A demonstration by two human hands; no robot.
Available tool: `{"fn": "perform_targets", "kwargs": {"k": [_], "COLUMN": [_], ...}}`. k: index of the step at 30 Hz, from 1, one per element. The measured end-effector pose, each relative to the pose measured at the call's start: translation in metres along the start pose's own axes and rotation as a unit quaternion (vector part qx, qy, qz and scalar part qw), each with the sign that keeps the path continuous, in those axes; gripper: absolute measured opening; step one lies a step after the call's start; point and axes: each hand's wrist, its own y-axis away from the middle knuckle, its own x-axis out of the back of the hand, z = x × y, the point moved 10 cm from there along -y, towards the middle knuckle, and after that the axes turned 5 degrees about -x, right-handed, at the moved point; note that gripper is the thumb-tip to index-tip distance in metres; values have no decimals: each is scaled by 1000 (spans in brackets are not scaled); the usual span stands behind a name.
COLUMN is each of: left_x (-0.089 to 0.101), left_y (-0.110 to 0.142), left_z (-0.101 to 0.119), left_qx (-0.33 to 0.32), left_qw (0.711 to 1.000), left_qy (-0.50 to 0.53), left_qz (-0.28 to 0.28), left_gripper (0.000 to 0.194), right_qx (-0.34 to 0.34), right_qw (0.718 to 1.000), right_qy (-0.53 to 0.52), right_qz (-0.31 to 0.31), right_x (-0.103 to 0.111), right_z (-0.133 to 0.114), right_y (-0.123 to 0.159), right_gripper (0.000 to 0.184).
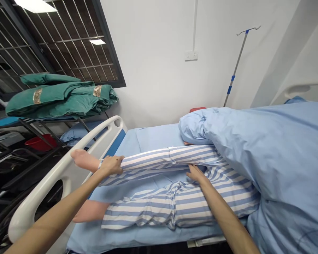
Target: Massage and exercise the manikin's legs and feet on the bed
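Observation:
A figure in blue-and-white striped pyjama trousers point(161, 158) lies on a hospital bed point(153, 137), its upper body under a light blue quilt point(267, 148). My left hand point(111, 165) is closed around the ankle of the raised far leg, just behind the bare foot point(82, 158). My right hand point(196, 173) lies under that leg near the knee, fingers pressed against the striped cloth. The near leg point(148, 208) rests flat on the sheet, its bare foot partly hidden behind my left forearm.
A white footboard rail point(69, 165) curves along the bed's left end. Folded green blankets point(60, 95) sit on a dark metal rack, with a red basin point(41, 143) below. An IV pole point(237, 63) stands by the white wall.

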Motion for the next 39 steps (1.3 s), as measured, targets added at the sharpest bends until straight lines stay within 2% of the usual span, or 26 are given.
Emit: {"fn": "perform_targets", "kwargs": {"k": [3,5,7,11,14,16,20,24,27,30,33,39], "left_x": [2,6,10,7,-6,-14,-21,-20,-20,-25,-41,-107], "left_y": [-2,-6,-12,-29,-40,-44,-51,-57,-56,-54,-53,-61], "left_z": [-1,6,22,74,103,110,94,51,14,-9,-13,4], "left_qx": [23,37,45,45,55,57,43,26,21,-4,-30,-60], "left_qw": [999,996,990,968,951,946,953,975,991,999,999,997], "left_qy": [28,62,109,224,290,308,292,213,126,49,21,50], "left_qz": [21,46,71,100,92,85,75,64,44,15,-4,-10], "left_gripper": [56,56,55,53,52,53,61,63,63,53,49,50], "right_qx": [18,29,37,37,19,15,14,-7,-21,-29,-23,-9], "right_qw": [997,991,981,958,954,957,962,975,988,998,999,998], "right_qy": [-26,-51,-78,-120,-125,-121,-113,-86,-48,-13,6,11], "right_qz": [72,122,174,257,270,263,246,205,146,54,-25,-58], "right_x": [15,26,39,58,61,61,60,53,38,13,-9,-23], "right_z": [-4,-5,-4,4,10,11,9,10,10,12,14,23], "right_y": [-2,-3,-3,1,2,2,3,0,-3,-6,-6,-7], "right_gripper": [72,74,78,85,88,88,90,89,83,76,69,61]}}
